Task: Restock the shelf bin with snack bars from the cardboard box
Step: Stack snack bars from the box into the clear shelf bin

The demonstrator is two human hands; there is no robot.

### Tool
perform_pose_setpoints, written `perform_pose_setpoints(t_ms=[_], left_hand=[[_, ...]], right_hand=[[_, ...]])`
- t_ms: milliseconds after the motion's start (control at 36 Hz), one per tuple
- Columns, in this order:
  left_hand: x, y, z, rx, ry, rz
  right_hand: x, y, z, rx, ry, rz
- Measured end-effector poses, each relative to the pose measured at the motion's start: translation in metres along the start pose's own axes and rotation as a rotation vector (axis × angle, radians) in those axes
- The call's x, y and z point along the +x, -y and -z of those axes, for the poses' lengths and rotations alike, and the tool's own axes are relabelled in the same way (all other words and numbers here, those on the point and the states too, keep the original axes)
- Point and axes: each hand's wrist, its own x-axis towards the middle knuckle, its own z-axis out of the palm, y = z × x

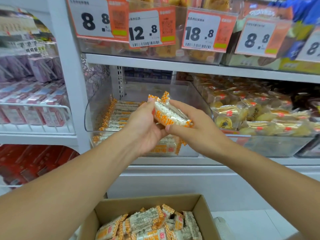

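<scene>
- Head view: snack bars [170, 113] were gripped between left hand [144, 126] and right hand [194, 125], above the bin [90, 111].
- Bars were stacked in the bin; the cardboard box [202, 212] below was filled with more.

Two hands, one box, one clear bin, five price tags.

Between the two hands [170, 129] sits a small bundle of snack bars [168, 112], its number unclear. Behind the hands, one clear bin [97, 108] holds a row of roughly ten bars. Below the hands, one cardboard box [203, 212] holds more than a dozen. Above the hands hang five price tags [97, 19], the fifth cut off.
</scene>
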Motion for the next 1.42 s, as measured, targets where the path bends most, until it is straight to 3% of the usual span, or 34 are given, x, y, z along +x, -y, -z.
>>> perform_pose_setpoints(t_ms=[111,250,306,417,500,583,667,750,889,1083,1250,1333,1417], left_hand=[[0.002,0.002,-0.004,-0.003,-0.002,-0.065],[0.004,-0.005,-0.007,0.244,-0.005,-0.120],[0.006,-0.014,-0.002,0.616,-0.052,-0.218],[0.018,-0.032,0.035,1.653,-0.008,-0.605],[0.030,-0.031,0.064,2.007,0.066,-0.493],[0.033,-0.027,0.072,2.078,0.118,-0.339],[0.034,-0.027,0.073,2.083,0.148,-0.311],[0.038,-0.026,0.075,2.085,0.141,-0.304],[0.040,-0.026,0.075,2.075,0.166,-0.329],[0.044,-0.022,0.073,2.042,0.150,-0.360],[0.044,-0.022,0.074,2.027,0.137,-0.349],[0.044,-0.022,0.074,2.029,0.127,-0.355],[0.043,-0.022,0.074,2.028,0.122,-0.366]], right_hand=[[-0.001,0.004,-0.005,-0.054,0.019,0.026],[0.008,0.004,-0.005,-0.122,-0.162,0.041],[0.017,0.001,0.001,-0.185,-0.200,0.030],[0.047,-0.012,0.013,-0.416,-0.196,-0.072],[0.080,-0.020,0.008,-0.661,-0.088,-0.148],[0.112,-0.033,-0.009,-0.903,0.085,-0.185],[0.141,-0.049,-0.020,-1.111,0.210,-0.307],[0.158,-0.061,-0.026,-1.169,0.275,-0.352],[0.178,-0.072,-0.023,-1.113,0.414,-0.364],[0.185,-0.086,-0.025,-1.111,0.435,-0.341],[0.168,-0.070,-0.029,-1.211,0.649,-0.396],[0.167,-0.070,-0.028,-1.070,0.658,-0.434],[0.171,-0.066,-0.024,-0.889,0.812,-0.533]])
